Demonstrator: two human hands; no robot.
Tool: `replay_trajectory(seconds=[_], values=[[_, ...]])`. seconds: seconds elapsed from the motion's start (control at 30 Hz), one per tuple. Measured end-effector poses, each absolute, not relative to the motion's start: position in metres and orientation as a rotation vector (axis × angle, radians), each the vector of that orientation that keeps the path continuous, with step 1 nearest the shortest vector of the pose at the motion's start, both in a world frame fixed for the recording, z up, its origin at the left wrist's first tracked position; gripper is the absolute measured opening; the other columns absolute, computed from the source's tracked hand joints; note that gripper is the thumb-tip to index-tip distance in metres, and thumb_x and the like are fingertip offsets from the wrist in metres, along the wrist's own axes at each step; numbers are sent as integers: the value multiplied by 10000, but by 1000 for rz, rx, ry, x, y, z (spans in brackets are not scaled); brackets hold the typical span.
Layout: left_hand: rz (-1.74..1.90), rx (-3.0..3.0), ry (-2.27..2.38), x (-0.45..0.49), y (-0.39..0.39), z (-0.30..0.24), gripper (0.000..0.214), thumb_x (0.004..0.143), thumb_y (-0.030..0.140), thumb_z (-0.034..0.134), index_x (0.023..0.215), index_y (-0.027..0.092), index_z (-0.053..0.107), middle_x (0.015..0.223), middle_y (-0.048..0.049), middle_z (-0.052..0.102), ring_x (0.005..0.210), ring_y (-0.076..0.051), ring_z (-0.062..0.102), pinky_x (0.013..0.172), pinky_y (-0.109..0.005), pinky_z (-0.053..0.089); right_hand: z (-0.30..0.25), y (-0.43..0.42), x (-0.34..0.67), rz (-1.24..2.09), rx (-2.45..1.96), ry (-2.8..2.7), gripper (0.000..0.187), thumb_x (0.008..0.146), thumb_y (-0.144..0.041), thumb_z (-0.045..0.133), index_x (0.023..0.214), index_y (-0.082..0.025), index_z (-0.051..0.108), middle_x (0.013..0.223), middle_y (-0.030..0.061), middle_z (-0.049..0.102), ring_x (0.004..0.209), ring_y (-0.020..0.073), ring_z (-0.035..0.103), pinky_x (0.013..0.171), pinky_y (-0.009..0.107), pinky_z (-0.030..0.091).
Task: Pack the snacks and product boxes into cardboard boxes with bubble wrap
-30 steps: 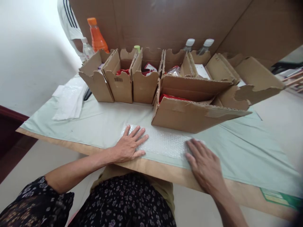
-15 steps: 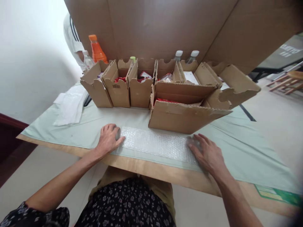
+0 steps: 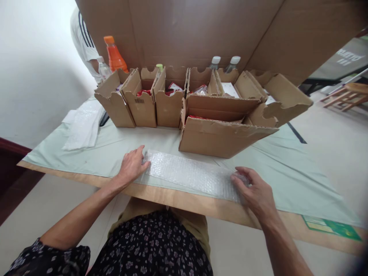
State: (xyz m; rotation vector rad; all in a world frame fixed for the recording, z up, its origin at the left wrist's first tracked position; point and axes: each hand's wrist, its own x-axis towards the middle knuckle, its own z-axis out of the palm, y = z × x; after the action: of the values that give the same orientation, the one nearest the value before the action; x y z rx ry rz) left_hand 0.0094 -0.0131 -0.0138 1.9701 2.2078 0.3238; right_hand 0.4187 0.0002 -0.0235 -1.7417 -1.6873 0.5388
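A long strip of bubble wrap (image 3: 189, 174) lies near the front edge of the cloth-covered table, stretched between my two hands. At its left end, my left hand (image 3: 132, 164) pinches the edge with the thumb, fingers curled. My right hand (image 3: 254, 188) closes on the right end, thumb and fingers around the plastic, which bunches up a little there. Just behind the strip stands a long open cardboard box (image 3: 227, 138) with something red inside.
Several open cardboard boxes (image 3: 169, 109) form a row at the back, before a tall cardboard panel (image 3: 189, 30). Bottles, one orange (image 3: 115, 55), stand behind them. More bubble wrap (image 3: 84, 124) lies at the left. A person's sleeve (image 3: 84, 36) shows beyond, and a wooden stool (image 3: 352, 92) at right.
The right end of the bubble wrap has come up slightly into my right hand, whose fingers have closed more. My left forefinger has lifted. The view has shifted a little.
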Motion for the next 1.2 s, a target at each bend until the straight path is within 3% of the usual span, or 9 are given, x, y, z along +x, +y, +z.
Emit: replay_trajectory(seconds=[0.07,0.2,0.37,0.5,0.7,0.83,0.93,1.07,1.2], values=[[281,1927,2189,8,-10,-10,500,842,305,650,1319,170,583,943,-80,759,953,-301,707,841,-382,482,-28,-5,423,579,-1767,-1631,490,813,-545,642,1162,-207,705,958,77,754,794,242,689,799,416,559],[243,1887,2131,9,-5,-5,170,828,278,609,971,224,683,721,-24,695,761,-253,680,705,-325,440,-36,-12,431,692,-1735,-1535,554,829,-564,668,1232,-184,688,864,42,698,749,197,625,759,362,539],[326,1918,2104,13,-7,-5,62,782,240,577,720,238,581,765,-39,670,780,-238,639,684,-319,426,-38,-13,435,782,-1685,-1486,550,833,-551,699,1245,-187,685,800,9,635,728,177,580,695,326,496],[410,1904,2095,5,-9,-1,71,818,281,544,778,240,586,746,-6,662,712,-200,618,668,-302,442,-30,-19,431,846,-1635,-1459,542,826,-539,725,1230,-180,682,714,-11,594,674,184,582,640,327,494],[494,1911,2148,-18,13,16,218,843,276,553,1031,247,659,835,-13,738,757,-210,686,702,-295,487,-13,-59,403,1065,-1554,-1450,552,893,-545,700,1326,-208,640,836,35,698,743,196,660,700,322,564],[533,2035,2158,-19,51,29,297,836,214,589,1117,241,682,967,-60,770,957,-279,715,879,-363,503,-16,-99,358,1444,-1422,-1552,626,962,-527,628,1516,-252,535,818,13,669,702,179,645,663,310,577],[580,2154,2103,-4,75,32,365,859,203,600,1217,196,673,1162,-127,749,1159,-338,658,1039,-461,451,-24,-122,321,1684,-1292,-1626,584,1003,-500,556,1547,-289,522,800,9,674,692,183,663,660,322,583],[692,2300,1937,19,64,22,425,890,225,600,1306,152,641,1404,-176,637,1335,-352,537,1130,-515,391,-29,-132,293,1677,-1182,-1737,400,982,-460,574,1307,-298,742,1064,68,774,916,245,732,865,402,604],[797,2209,1464,22,-2,8,279,944,288,564,1151,168,709,1167,-135,738,1148,-300,637,1071,-507,448,-20,-127,293,1677,-1121,-1742,312,932,-442,627,1109,-257,805,1106,92,789,1050,293,726,978,450,565]])
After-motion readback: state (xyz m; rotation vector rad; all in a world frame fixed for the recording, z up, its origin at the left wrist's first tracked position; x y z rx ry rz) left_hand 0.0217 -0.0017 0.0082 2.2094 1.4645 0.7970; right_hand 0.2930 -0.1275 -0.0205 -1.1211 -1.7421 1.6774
